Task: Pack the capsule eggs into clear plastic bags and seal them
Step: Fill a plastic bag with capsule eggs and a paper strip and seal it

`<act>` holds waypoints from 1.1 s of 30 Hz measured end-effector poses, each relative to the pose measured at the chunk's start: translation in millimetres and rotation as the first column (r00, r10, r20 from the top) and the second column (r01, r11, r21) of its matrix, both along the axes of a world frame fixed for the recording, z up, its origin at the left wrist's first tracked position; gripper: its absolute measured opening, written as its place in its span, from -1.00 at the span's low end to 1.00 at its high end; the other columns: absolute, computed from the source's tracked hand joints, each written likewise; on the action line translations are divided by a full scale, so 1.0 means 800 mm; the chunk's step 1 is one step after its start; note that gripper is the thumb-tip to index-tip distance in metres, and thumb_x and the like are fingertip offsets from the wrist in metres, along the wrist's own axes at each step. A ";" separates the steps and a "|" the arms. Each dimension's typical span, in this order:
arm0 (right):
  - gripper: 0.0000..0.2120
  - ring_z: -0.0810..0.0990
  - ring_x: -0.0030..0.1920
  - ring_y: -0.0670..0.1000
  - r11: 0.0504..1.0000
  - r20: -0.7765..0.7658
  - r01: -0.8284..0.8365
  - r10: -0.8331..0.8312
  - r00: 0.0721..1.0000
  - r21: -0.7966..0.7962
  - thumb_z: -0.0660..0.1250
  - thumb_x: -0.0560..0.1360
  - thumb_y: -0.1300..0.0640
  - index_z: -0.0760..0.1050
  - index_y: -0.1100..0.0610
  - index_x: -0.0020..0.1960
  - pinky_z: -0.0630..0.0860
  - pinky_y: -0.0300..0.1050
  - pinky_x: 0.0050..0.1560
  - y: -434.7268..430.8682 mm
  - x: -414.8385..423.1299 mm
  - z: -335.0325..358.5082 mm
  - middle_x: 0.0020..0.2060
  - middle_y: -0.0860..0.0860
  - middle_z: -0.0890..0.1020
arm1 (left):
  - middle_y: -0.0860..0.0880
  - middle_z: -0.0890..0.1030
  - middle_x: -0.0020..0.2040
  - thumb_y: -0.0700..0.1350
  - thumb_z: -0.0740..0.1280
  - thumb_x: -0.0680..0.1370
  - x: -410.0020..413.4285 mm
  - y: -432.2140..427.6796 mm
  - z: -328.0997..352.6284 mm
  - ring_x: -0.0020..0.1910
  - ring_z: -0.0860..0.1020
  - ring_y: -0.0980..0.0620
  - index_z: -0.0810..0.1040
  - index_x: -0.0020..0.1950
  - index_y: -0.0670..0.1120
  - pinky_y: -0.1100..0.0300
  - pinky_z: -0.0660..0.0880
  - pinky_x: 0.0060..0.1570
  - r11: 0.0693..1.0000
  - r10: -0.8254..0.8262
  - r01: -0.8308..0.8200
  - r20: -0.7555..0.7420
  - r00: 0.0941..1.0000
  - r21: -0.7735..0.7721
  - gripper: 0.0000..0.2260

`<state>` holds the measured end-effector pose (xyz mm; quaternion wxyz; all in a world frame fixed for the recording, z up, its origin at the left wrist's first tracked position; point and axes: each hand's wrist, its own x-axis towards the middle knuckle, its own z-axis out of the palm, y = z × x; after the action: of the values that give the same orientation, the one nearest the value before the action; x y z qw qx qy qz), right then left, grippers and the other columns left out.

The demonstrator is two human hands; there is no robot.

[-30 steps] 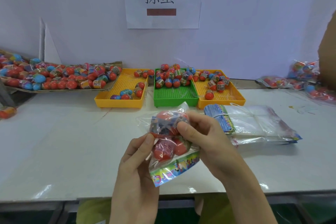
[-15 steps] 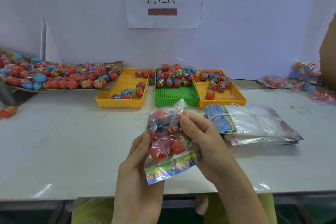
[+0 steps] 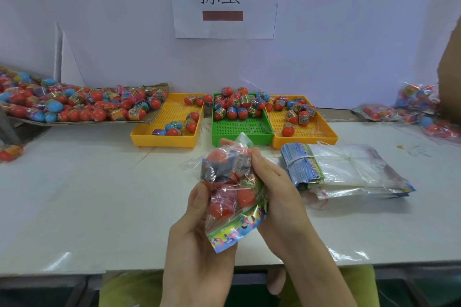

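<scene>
1. At nine o'clock, well apart from the hands, loose capsule eggs (image 3: pixel 82 104) are heaped on a cardboard sheet (image 3: pixel 159 88).
2. The left hand (image 3: pixel 199 239) grips the filled clear bag (image 3: pixel 232 197) from below, thumb on its side.
3. The bag hangs between both hands above the surface (image 3: pixel 87 202), its long axis running from the printed strip at six o'clock to the mouth at twelve.
4. The right hand (image 3: pixel 277 189) clamps the upper end – nearer the mouth, so I judge sealing falls to it.
5. At three o'clock lies a stack of empty bags (image 3: pixel 349 169); trays (image 3: pixel 162 139) sit at twelve – open room at nine.
</scene>
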<state>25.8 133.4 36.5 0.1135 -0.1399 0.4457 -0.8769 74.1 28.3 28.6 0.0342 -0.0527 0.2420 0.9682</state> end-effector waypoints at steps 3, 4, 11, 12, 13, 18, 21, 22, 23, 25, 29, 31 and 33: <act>-0.73 0.71 0.05 0.00 0.972 -0.071 0.196 -0.188 0.980 0.132 0.31 0.58 -0.08 0.68 0.01 0.15 0.63 -0.16 -0.06 -0.003 0.001 0.000 0.06 -0.01 0.73 | -0.21 0.68 0.19 -0.01 0.44 0.30 0.000 0.004 0.000 0.09 0.70 -0.15 0.73 0.11 -0.12 -0.04 0.63 0.06 0.997 0.075 -0.074 0.016 0.997 -0.032 -0.58; -0.77 0.71 -0.03 -0.06 0.921 -0.152 0.333 -0.307 0.940 0.204 0.36 0.56 -0.08 0.65 0.01 0.12 0.62 -0.22 -0.14 -0.003 0.001 -0.001 0.00 -0.09 0.72 | -0.20 0.69 0.15 -0.02 0.43 0.30 -0.001 0.005 0.000 0.02 0.71 -0.13 0.75 0.04 -0.10 -0.03 0.65 0.02 0.992 0.117 -0.116 0.015 0.993 -0.050 -0.64; -0.89 0.70 -0.05 -0.09 0.676 -0.550 0.634 -0.388 0.739 0.375 0.39 0.58 0.05 0.69 0.01 0.00 0.60 -0.20 -0.02 -0.007 0.011 -0.007 -0.14 -0.15 0.72 | -0.01 0.74 -0.17 -0.05 0.50 0.12 -0.003 0.010 0.003 -0.15 0.70 0.04 0.70 -0.38 0.00 0.19 0.66 -0.17 0.836 0.516 -0.520 -0.071 0.854 -0.176 -0.88; -0.85 0.69 0.00 -0.11 0.700 -0.541 0.594 -0.344 0.767 0.396 0.37 0.58 0.00 0.69 -0.02 0.06 0.60 -0.17 0.04 -0.010 0.013 -0.006 -0.09 -0.17 0.73 | 0.00 0.74 -0.18 -0.06 0.52 0.11 -0.003 0.009 0.002 -0.13 0.71 0.06 0.69 -0.38 0.00 0.22 0.65 -0.14 0.813 0.545 -0.556 -0.111 0.831 -0.173 -0.87; -0.80 0.69 0.05 -0.11 0.722 -0.530 0.548 -0.293 0.796 0.424 0.35 0.57 -0.04 0.68 -0.03 0.12 0.60 -0.10 0.10 -0.014 0.014 -0.005 -0.03 -0.18 0.73 | 0.02 0.74 -0.19 -0.06 0.57 0.10 -0.004 0.007 0.002 -0.11 0.71 0.07 0.68 -0.37 0.01 0.25 0.64 -0.12 0.801 0.555 -0.574 -0.153 0.818 -0.166 -0.83; -0.62 0.63 0.15 -0.02 0.775 -0.430 0.335 -0.091 0.898 0.536 0.34 0.50 -0.20 0.63 -0.04 0.22 0.59 0.16 0.14 -0.021 0.016 -0.004 0.05 -0.10 0.67 | 0.01 0.75 -0.15 0.10 0.74 -0.11 -0.007 -0.002 -0.008 -0.06 0.72 0.05 0.63 -0.37 0.03 0.27 0.62 -0.14 0.804 0.542 -0.573 -0.203 0.816 -0.156 -0.54; -0.59 0.63 0.16 -0.01 0.779 -0.373 0.263 -0.040 0.927 0.570 0.40 0.48 -0.15 0.62 0.03 0.24 0.59 0.24 0.14 -0.009 0.010 0.000 0.08 -0.05 0.67 | -0.01 0.74 -0.15 0.11 0.75 -0.11 -0.008 -0.003 -0.011 -0.07 0.72 0.04 0.62 -0.39 0.03 0.26 0.63 -0.13 0.819 0.499 -0.537 -0.212 0.840 -0.200 -0.54; -0.60 0.64 0.16 -0.01 0.777 -0.367 0.254 -0.032 0.930 0.576 0.42 0.47 -0.12 0.62 0.04 0.24 0.59 0.24 0.15 -0.003 0.008 0.001 0.09 -0.05 0.67 | -0.02 0.74 -0.16 0.11 0.75 -0.10 -0.009 -0.003 -0.012 -0.07 0.72 0.03 0.62 -0.39 0.02 0.26 0.63 -0.13 0.831 0.474 -0.515 -0.218 0.853 -0.209 -0.54; -0.61 0.64 0.16 -0.01 0.777 -0.365 0.251 -0.029 0.931 0.577 0.43 0.46 -0.09 0.62 0.04 0.23 0.59 0.23 0.15 0.002 0.007 0.002 0.09 -0.04 0.67 | -0.03 0.74 -0.16 0.10 0.75 -0.08 -0.009 -0.004 -0.013 -0.07 0.71 0.03 0.62 -0.38 0.02 0.26 0.62 -0.13 0.844 0.443 -0.489 -0.227 0.867 -0.220 -0.55; -0.62 0.64 0.15 0.01 0.780 -0.374 0.260 -0.036 0.927 0.569 0.46 0.43 -0.06 0.63 0.03 0.21 0.59 0.23 0.13 0.009 0.006 0.004 0.09 -0.02 0.67 | -0.05 0.73 -0.16 0.09 0.75 -0.02 -0.008 -0.004 -0.013 -0.04 0.70 0.00 0.61 -0.37 0.02 0.24 0.62 -0.12 0.871 0.376 -0.431 -0.248 0.893 -0.235 -0.58; -0.73 0.64 0.07 0.01 0.776 -0.409 0.281 -0.033 0.912 0.564 0.48 0.42 -0.02 0.66 0.00 0.10 0.60 0.20 0.05 0.011 0.009 0.007 0.02 -0.03 0.67 | -0.12 0.70 -0.14 0.09 0.74 0.01 -0.007 0.002 -0.011 -0.04 0.70 -0.05 0.59 -0.35 -0.01 0.21 0.63 -0.15 0.898 0.309 -0.365 -0.237 0.921 -0.246 -0.57; -0.82 0.62 0.00 -0.03 0.770 -0.431 0.308 -0.047 0.901 0.559 0.45 0.43 -0.04 0.66 -0.04 0.01 0.58 0.20 -0.01 0.007 0.011 0.007 -0.04 -0.07 0.63 | -0.14 0.70 -0.14 0.08 0.74 -0.01 -0.007 0.007 -0.010 -0.06 0.70 -0.06 0.58 -0.36 -0.01 0.21 0.63 -0.17 0.900 0.312 -0.361 -0.218 0.925 -0.245 -0.56; -0.86 0.60 -0.08 -0.02 0.778 -0.435 0.326 -0.076 0.897 0.537 0.42 0.41 -0.12 0.66 -0.11 -0.09 0.57 0.22 -0.03 0.002 0.014 0.006 -0.08 -0.10 0.58 | -0.14 0.71 -0.13 0.07 0.75 -0.03 -0.007 0.010 -0.009 -0.06 0.71 -0.05 0.59 -0.35 -0.01 0.22 0.63 -0.17 0.892 0.334 -0.379 -0.206 0.920 -0.246 -0.55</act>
<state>36.8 135.0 41.5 -0.0357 -0.2190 0.7247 -0.6523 68.3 36.5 21.4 -0.1714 -0.0235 0.3652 0.9147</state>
